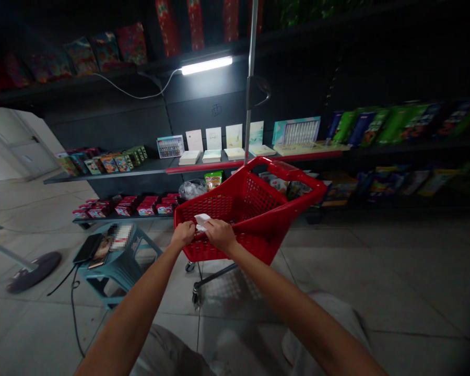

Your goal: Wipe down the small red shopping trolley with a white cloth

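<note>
**Two hands at a red shopping cart's near side**

Both arms reach forward, palms down. The right hand (pixel 220 235) has its grip closed on one white cloth (pixel 201 220) at the basket's near rim; the left hand (pixel 183 234) curls at that rim, its hold impossible to tell. The single red cart (pixel 268 232) lies lengthwise left to right, handle rightward. Four white booklets (pixel 213 138) stand on the far shelf (pixel 207 167).

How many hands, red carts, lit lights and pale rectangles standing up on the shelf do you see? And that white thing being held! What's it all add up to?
Hands: 2 (left hand, right hand)
Cart: 1
Light: 1
Pale rectangles: 4
Cloth or tissue: 1
Total: 9
</note>
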Demonstrator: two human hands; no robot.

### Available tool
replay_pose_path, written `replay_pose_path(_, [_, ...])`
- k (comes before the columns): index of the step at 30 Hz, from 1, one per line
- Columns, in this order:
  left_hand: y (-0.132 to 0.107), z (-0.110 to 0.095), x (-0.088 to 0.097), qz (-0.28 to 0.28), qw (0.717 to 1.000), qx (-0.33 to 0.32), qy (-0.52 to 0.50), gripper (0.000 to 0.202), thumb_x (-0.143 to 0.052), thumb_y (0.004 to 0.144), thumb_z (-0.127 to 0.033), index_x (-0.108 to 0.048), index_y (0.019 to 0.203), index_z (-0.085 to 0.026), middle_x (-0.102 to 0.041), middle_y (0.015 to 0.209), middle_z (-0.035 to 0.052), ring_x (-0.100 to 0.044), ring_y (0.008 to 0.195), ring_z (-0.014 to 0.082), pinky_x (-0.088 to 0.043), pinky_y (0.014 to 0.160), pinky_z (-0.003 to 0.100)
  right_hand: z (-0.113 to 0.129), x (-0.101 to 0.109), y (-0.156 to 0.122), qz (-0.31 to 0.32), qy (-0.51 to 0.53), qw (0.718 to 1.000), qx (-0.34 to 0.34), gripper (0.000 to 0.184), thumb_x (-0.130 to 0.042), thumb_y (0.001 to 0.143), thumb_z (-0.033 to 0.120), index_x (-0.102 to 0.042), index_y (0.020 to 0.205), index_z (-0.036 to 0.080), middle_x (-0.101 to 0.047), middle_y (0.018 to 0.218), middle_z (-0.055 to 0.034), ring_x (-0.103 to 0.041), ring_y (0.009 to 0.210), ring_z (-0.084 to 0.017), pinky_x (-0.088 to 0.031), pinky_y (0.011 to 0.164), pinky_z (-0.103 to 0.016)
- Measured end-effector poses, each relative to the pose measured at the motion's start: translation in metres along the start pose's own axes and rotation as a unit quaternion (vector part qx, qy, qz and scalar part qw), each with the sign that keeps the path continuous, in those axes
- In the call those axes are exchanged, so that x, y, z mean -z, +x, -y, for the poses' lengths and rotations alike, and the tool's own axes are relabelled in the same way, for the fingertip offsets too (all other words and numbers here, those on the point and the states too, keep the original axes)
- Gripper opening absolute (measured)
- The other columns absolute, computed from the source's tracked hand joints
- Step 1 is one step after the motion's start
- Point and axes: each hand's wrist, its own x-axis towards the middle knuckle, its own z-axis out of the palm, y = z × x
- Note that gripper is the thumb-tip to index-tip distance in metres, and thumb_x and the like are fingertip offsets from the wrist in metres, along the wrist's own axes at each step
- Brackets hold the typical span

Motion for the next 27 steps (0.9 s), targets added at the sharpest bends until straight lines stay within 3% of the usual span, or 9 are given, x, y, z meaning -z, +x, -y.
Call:
replay_pose_path(3, [-0.002, 0.003, 0.003, 0.019, 0.999, -0.038, -0.006, 0.041, -0.034, 0.1, -0.032, -0.074, 0.103, -0.021, -0.077, 0.107, 0.008, -0.071, 0.102, 0.0224, -0.046, 0.084, 0.027, -0.014, -0.001, 0.003, -0.001, 0.016, 1.0, 0.026, 0.038, -0.037, 0.108, 0.029, -0.07, 0.122, 0.015, -0.069, 0.121, -0.0155, -0.063, 0.108, -0.023, -0.045, 0.1, -0.032])
replay_pose_path(5, [-0.003, 0.003, 0.005, 0.049, 0.996, -0.071, -0.006, 0.042, -0.038, 0.101, -0.042, -0.076, 0.1, -0.024, -0.078, 0.103, 0.0051, -0.071, 0.1, 0.0219, -0.046, 0.082, 0.025, -0.028, 0.001, 0.003, 0.002, 0.047, 0.994, 0.094, 0.034, -0.042, 0.106, 0.022, -0.069, 0.126, 0.015, -0.067, 0.13, -0.0149, -0.061, 0.117, -0.023, -0.045, 0.106, -0.036])
replay_pose_path(8, [-0.002, 0.003, 0.006, 0.09, 0.99, -0.106, 0.003, 0.06, -0.031, 0.102, -0.061, -0.078, 0.093, -0.024, -0.077, 0.095, 0.0059, -0.071, 0.094, 0.0229, -0.045, 0.077, 0.026, -0.059, 0.011, -0.004, -0.003, 0.101, 0.979, 0.179, 0.036, -0.05, 0.101, 0.015, -0.067, 0.132, 0.019, -0.062, 0.142, -0.0124, -0.053, 0.132, -0.023, -0.042, 0.115, -0.04])
replay_pose_path(10, [-0.001, 0.001, 0.006, 0.106, 0.988, -0.11, 0.008, 0.07, -0.024, 0.101, -0.068, -0.078, 0.093, -0.024, -0.077, 0.092, 0.0065, -0.071, 0.09, 0.0227, -0.044, 0.075, 0.026, -0.086, 0.022, -0.014, -0.028, 0.11, 0.979, 0.167, 0.038, -0.051, 0.1, 0.014, -0.068, 0.132, 0.021, -0.062, 0.142, -0.0111, -0.051, 0.135, -0.023, -0.041, 0.118, -0.043])
replay_pose_path(14, [0.002, -0.003, 0.004, 0.112, 0.986, -0.121, 0.027, 0.072, -0.024, 0.099, -0.072, -0.078, 0.097, -0.025, -0.076, 0.091, 0.0073, -0.071, 0.086, 0.0227, -0.046, 0.076, 0.027, -0.136, 0.044, -0.039, -0.141, 0.092, 0.984, 0.064, 0.042, -0.042, 0.1, 0.013, -0.07, 0.131, 0.021, -0.06, 0.141, -0.0115, -0.049, 0.138, -0.023, -0.038, 0.121, -0.044])
replay_pose_path(18, [0.007, -0.011, -0.001, 0.105, 0.983, -0.144, 0.054, 0.071, -0.032, 0.096, -0.077, -0.079, 0.101, -0.024, -0.077, 0.094, 0.0096, -0.071, 0.089, 0.0248, -0.047, 0.08, 0.028, -0.158, 0.048, -0.058, -0.253, 0.071, 0.964, -0.026, 0.049, -0.041, 0.093, 0.008, -0.066, 0.134, 0.019, -0.055, 0.142, -0.0142, -0.049, 0.137, -0.025, -0.038, 0.121, -0.044])
replay_pose_path(23, [0.021, -0.025, -0.011, 0.116, 0.985, -0.119, 0.045, 0.073, -0.028, 0.096, -0.078, -0.079, 0.106, -0.026, -0.078, 0.096, 0.0087, -0.072, 0.094, 0.0251, -0.048, 0.082, 0.027, -0.173, 0.021, -0.063, -0.337, 0.072, 0.922, -0.179, 0.036, -0.05, 0.092, 0.023, -0.066, 0.123, 0.017, -0.06, 0.127, -0.0176, -0.056, 0.124, -0.03, -0.047, 0.109, -0.044])
replay_pose_path(27, [0.031, -0.032, -0.014, 0.13, 0.987, -0.089, 0.022, 0.075, -0.022, 0.098, -0.075, -0.078, 0.113, -0.028, -0.078, 0.101, 0.0083, -0.072, 0.099, 0.0249, -0.047, 0.081, 0.026, -0.195, -0.01, -0.061, -0.302, 0.121, 0.882, -0.341, 0.04, -0.051, 0.088, 0.029, -0.061, 0.123, 0.012, -0.065, 0.122, -0.0212, -0.062, 0.117, -0.031, -0.051, 0.102, -0.043])
